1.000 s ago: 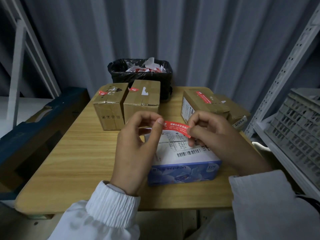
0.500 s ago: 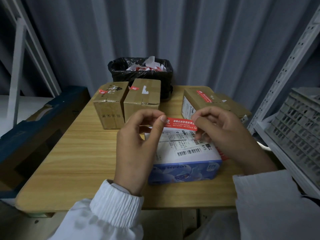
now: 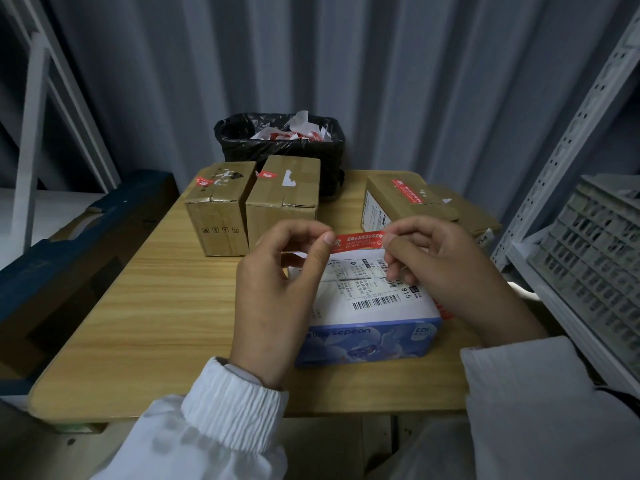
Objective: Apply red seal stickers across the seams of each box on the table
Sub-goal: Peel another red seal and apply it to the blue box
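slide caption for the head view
Left hand and right hand pinch a red seal sticker taut over the blue box.

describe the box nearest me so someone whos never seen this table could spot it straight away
Start at the wooden table and go to its near edge, towards the right. The box there lies flat with a white barcode label on top. Unlike the brown cardboard boxes behind it, its front is blue with printed artwork.
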